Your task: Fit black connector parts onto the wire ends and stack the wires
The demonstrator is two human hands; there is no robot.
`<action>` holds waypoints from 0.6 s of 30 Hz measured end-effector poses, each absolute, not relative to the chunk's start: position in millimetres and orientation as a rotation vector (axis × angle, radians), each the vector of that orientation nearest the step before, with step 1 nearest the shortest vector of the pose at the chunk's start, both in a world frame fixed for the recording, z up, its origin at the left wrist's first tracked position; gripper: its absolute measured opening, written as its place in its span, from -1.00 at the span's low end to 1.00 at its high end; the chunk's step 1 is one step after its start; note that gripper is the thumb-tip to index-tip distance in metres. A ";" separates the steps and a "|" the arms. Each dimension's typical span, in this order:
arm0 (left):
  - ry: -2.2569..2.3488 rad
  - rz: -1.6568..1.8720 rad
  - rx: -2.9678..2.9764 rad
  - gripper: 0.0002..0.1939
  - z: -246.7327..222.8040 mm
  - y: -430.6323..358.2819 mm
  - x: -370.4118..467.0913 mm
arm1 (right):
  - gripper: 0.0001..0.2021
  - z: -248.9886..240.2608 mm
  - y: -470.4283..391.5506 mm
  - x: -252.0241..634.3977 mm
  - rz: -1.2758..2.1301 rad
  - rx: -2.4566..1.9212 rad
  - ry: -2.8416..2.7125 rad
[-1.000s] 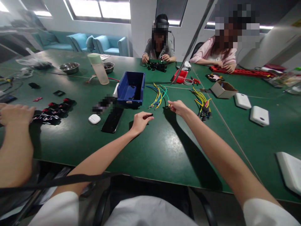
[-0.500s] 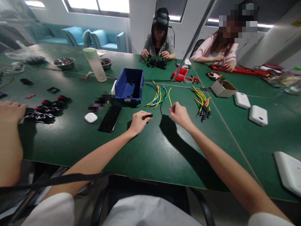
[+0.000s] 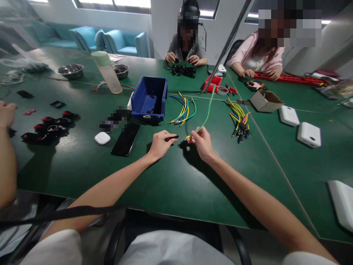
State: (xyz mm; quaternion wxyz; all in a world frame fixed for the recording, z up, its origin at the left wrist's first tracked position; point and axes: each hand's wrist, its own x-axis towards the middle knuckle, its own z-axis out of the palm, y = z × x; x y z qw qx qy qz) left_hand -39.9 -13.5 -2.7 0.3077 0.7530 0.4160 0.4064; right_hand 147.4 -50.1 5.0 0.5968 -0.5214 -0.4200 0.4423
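My left hand [image 3: 160, 144] is closed around a small black part [image 3: 173, 137], whose end sticks out past the fingertips. To its right, my right hand [image 3: 202, 141] pinches a green-and-yellow wire [image 3: 209, 110] close to its lower end. That end carries a small metal tip pointing left at the black part, a short gap away from it. The wire's free length rises up and away from me. Beyond my hands lies a loose bunch of yellow, blue and green wires [image 3: 183, 110]. A second bunch with dark ends [image 3: 240, 123] rests to the right.
A blue bin [image 3: 149, 117] stands behind my left hand, beside a black phone [image 3: 125, 141] and a white case [image 3: 102, 138]. White boxes [image 3: 309, 134] and a cardboard box [image 3: 265, 103] are at the right. Another person's arm [image 3: 7, 154] reaches in at the left; two people sit opposite.
My right hand has moved slightly down and left towards my left hand. The wire now stands up from it with its tipped end facing left. My left hand keeps its grip.
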 end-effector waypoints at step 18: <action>1.023 1.007 2.116 -0.84 -0.3 -17.0 -36.5 | -0.71 -7.4 -61.5 133.8 0.986 -1.073 -0.867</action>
